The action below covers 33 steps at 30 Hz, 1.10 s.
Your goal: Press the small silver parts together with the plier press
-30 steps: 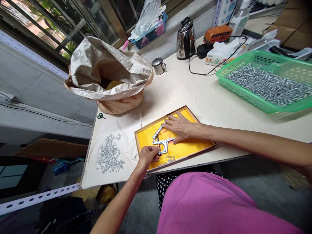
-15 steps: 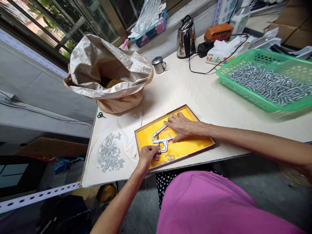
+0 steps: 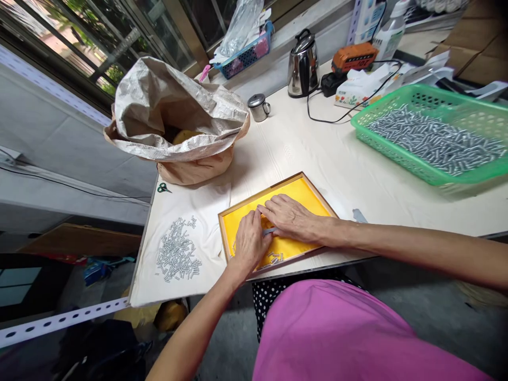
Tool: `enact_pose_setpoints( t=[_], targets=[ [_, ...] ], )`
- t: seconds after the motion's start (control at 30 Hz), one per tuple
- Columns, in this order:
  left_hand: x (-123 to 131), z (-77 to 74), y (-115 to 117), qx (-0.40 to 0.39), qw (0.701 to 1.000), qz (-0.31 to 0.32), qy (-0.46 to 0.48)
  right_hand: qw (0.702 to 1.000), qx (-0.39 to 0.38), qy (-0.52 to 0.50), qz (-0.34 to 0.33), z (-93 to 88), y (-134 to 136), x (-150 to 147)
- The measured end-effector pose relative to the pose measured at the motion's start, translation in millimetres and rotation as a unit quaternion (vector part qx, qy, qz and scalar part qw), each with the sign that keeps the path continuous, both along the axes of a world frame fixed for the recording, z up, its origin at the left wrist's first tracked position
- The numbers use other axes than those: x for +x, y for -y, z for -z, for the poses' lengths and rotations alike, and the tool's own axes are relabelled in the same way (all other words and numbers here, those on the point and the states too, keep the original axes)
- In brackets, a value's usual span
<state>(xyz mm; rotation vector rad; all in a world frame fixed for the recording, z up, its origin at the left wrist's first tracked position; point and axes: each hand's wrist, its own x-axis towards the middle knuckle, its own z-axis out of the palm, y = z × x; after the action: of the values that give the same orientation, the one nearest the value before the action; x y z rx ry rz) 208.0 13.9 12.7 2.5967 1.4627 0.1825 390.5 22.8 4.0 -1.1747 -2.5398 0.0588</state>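
Observation:
Both hands meet over a shallow tray (image 3: 317, 193) with a yellow lining. My left hand (image 3: 251, 241) is closed on the near end of a metal hand tool (image 3: 270, 230), whose grey part shows between the hands. My right hand (image 3: 291, 217) is wrapped over the tool's other side, its fingertips touching my left hand's. Most of the tool is hidden under the fingers. Several small metal springs (image 3: 274, 257) lie in the tray near its front edge. Left of the tray, a heap of small metal pieces (image 3: 177, 251) rests on the cloth.
A large open sack (image 3: 198, 164) stands behind the tray. Small green scissors (image 3: 163, 188) lie left of it. Farther back are a lidded metal cup (image 3: 259, 107) and a kettle (image 3: 303, 66). A green basket (image 3: 397, 156) of metal pieces sits at right, near a black cable (image 3: 331, 121).
My right hand has moved left and closed over the tool. My left hand has shifted up from the tool's lower end onto its body. The tool is now mostly covered.

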Motion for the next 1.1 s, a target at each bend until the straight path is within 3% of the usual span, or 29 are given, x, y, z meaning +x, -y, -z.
enact_pose_setpoints(
  t=[0.17,0.4,0.53,0.67,0.87,1.1],
  targets=[
    [6,-0.2,-7,0.008,0.998,0.006,-0.056,0.998,-0.015,0.032,0.051,11.9,3,-1],
    [10,-7.5,-9,-0.044,0.995,0.01,-0.091,0.999,-0.007,0.027,-0.027,32.9,-3,7],
    [6,-11.5,-18,-0.062,0.994,0.013,-0.09,1.0,-0.019,-0.009,-0.012,36.7,-3,11],
    [-3,-11.6,-33,-0.106,0.993,0.034,-0.046,0.998,-0.019,-0.042,0.039,33.3,1,15],
    [-13,-5.6,-51,-0.227,0.972,0.001,0.062,0.998,-0.01,-0.035,-0.042,38.4,7,20],
    [-9,-2.5,-57,-0.164,0.96,-0.127,0.19,0.985,0.16,-0.031,-0.048,45.1,14,12]
  ],
)
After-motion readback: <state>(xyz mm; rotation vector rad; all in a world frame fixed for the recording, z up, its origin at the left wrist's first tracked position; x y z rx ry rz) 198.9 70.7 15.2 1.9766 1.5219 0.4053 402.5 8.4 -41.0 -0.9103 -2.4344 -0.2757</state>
